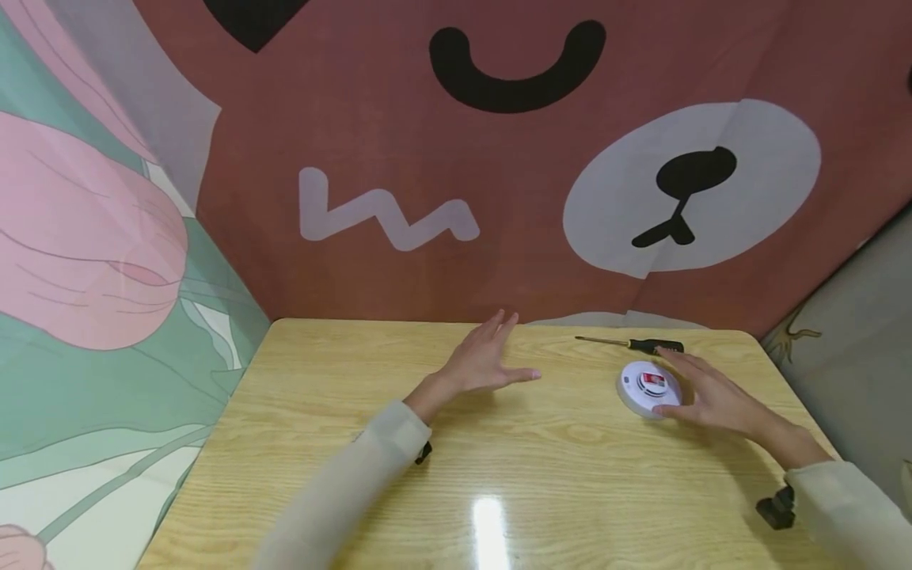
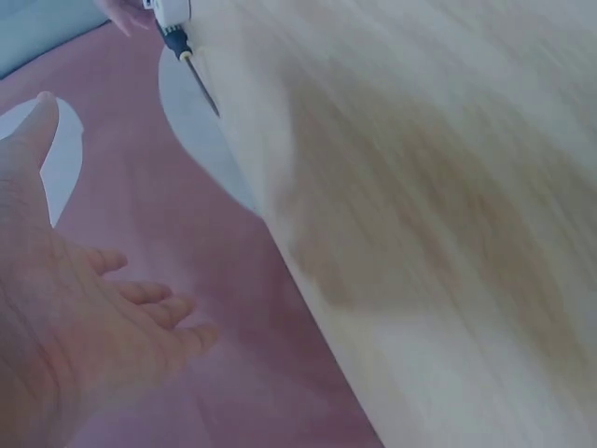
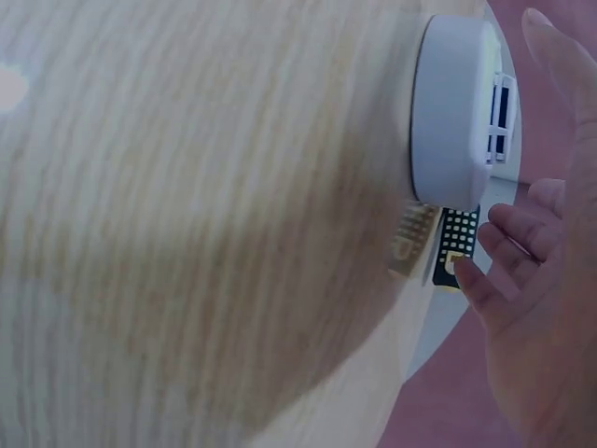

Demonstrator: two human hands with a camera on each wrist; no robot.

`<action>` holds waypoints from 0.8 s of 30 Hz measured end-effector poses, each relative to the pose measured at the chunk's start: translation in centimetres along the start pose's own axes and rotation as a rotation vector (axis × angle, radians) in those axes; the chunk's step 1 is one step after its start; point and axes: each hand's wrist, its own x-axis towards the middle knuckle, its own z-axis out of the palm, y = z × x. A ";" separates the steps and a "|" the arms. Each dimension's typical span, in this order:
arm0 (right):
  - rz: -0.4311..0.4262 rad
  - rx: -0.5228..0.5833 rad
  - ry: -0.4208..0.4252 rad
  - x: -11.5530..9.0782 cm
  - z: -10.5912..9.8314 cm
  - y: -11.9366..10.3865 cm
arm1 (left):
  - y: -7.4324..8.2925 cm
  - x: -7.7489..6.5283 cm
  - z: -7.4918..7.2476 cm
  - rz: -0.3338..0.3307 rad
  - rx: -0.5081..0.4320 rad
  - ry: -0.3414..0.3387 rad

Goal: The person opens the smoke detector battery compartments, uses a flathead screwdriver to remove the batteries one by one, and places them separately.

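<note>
A round white smoke detector [image 1: 647,391] with a red label lies on the wooden table [image 1: 541,459], right of the middle. Just behind it is a screwdriver [image 1: 644,345] with a black handle, its shaft pointing left. My right hand [image 1: 716,400] is held at the detector's right side, thumb and fingers spread. In the right wrist view a gap shows between that hand and the detector [image 3: 452,112]. Over the table's back half my left hand [image 1: 480,362] hovers with straight fingers and holds nothing. The left wrist view shows its open palm [image 2: 75,327].
Behind the table hangs a reddish-brown cloth [image 1: 513,190] printed with a cartoon face. A green cloth [image 1: 107,380] with pink flowers covers the left side, and a grey one [image 1: 855,332] the right. Both wrists carry small black devices [image 1: 777,508].
</note>
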 end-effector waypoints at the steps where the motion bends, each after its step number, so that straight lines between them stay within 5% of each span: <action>1: 0.004 0.006 -0.001 0.0 0.1 0.1 | 0.2 0.2 0.2 0.002 -0.005 -0.006; 24: 0.030 0.166 0.047 -0.9 1.6 1.1 | 7.2 5.3 6.2 0.057 -0.078 -0.101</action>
